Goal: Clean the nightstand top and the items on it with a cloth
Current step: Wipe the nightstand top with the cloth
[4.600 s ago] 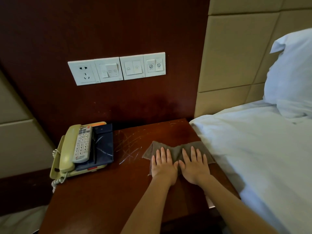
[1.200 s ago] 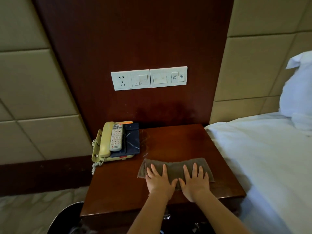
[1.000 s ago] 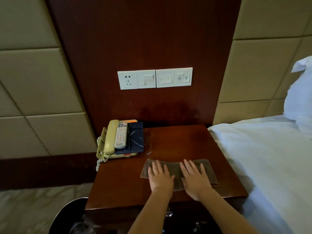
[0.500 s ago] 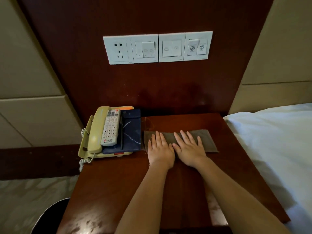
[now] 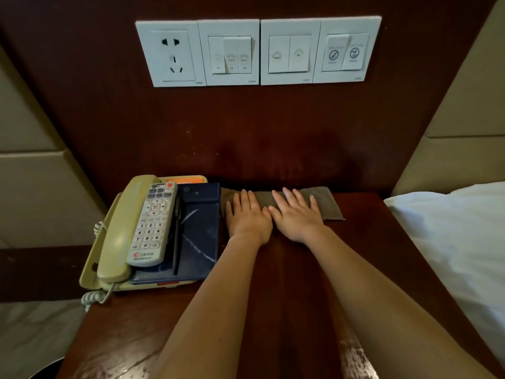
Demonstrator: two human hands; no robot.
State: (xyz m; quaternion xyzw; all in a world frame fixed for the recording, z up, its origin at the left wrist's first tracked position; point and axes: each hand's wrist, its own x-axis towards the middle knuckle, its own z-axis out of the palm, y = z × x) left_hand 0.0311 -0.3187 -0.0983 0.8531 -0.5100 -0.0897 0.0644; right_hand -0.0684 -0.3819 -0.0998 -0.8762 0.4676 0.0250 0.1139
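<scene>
We are partway through, by our reading: the cloth (image 5: pixel 325 202) lies flat at the back of the nightstand (image 5: pixel 369 242), against the wall panel, so the open wood to the right of the telephone (image 5: pixel 114 236) seems to be getting its wipe. The telephone, the remote control (image 5: pixel 153 225) lying on it and the dark blue folder (image 5: pixel 200 233) beside the remote sit undisturbed, and nothing shows them wiped yet; smears at the near edge also look left to do. Our left hand (image 5: pixel 247 214) and right hand (image 5: pixel 296 214) press down side by side on the cloth, palms flat, fingers spread and pointing at the wall, arms stretched forward. Neither grip closes on anything; both simply pin the cloth to the worktop.
</scene>
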